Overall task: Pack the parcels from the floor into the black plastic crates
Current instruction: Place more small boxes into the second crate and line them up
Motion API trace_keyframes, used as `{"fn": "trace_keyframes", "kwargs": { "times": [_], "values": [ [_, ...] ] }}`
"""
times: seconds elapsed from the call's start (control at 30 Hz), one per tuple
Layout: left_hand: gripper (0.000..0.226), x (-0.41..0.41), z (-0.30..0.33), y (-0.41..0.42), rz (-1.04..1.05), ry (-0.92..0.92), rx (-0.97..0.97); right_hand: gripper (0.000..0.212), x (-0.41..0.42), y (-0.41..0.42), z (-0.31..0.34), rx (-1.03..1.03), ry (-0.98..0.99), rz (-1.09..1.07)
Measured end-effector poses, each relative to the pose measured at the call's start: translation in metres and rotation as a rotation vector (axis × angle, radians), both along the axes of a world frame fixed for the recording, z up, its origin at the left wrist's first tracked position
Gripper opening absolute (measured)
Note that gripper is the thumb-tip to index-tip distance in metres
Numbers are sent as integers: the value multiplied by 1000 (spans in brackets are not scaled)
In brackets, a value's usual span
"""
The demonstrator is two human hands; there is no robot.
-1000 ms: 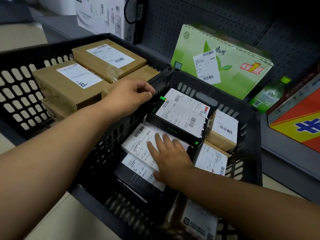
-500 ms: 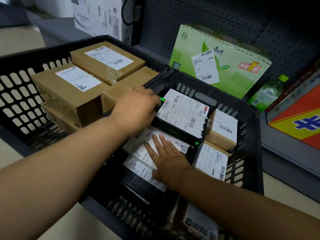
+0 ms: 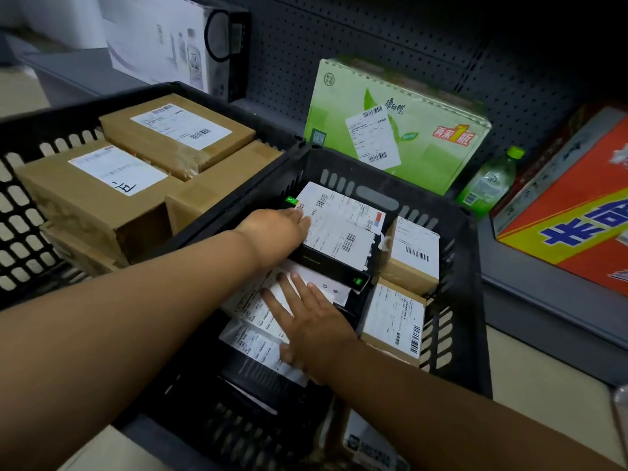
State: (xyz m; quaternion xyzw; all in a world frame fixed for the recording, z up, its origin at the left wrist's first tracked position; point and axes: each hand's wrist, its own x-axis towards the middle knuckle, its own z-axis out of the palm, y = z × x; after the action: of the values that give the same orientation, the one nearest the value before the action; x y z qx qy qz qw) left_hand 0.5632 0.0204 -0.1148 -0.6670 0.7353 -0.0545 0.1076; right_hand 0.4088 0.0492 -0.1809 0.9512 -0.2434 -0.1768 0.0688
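Two black plastic crates stand side by side. The near crate (image 3: 470,253) holds a black box with white labels (image 3: 339,239), flat black parcels (image 3: 258,338) and small brown boxes (image 3: 413,253). My left hand (image 3: 277,229) reaches into this crate and touches the left edge of the black box; its fingertips are hidden. My right hand (image 3: 306,324) lies flat, fingers spread, on the labelled flat parcels below that box. The left crate (image 3: 20,212) holds several brown cardboard parcels (image 3: 98,188).
A grey pegboard shelf unit stands behind the crates. On it are a green tea carton (image 3: 397,120), a green bottle (image 3: 489,181), a red and yellow carton (image 3: 577,212) and a white box (image 3: 163,35). Pale floor shows at the lower left.
My left hand moved from the crate's rim down into the near crate, to the left edge of the black box. My right hand stayed flat on the flat parcels.
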Motion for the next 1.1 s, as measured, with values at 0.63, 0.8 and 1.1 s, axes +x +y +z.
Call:
{"fn": "trace_keyframes", "kwargs": {
  "times": [0.63, 0.8, 1.1],
  "values": [
    [75, -17, 15, 17, -181, 26, -168, 88, -81, 7, 91, -40, -40, 16],
    [64, -72, 42, 27, -358, 37, -390, 79, -153, 5, 129, -114, -240, -80],
    [52, -250, 92, 12, -587, 85, -448, 73, -351, -2, 156, -382, -350, -286]
  ]
}}
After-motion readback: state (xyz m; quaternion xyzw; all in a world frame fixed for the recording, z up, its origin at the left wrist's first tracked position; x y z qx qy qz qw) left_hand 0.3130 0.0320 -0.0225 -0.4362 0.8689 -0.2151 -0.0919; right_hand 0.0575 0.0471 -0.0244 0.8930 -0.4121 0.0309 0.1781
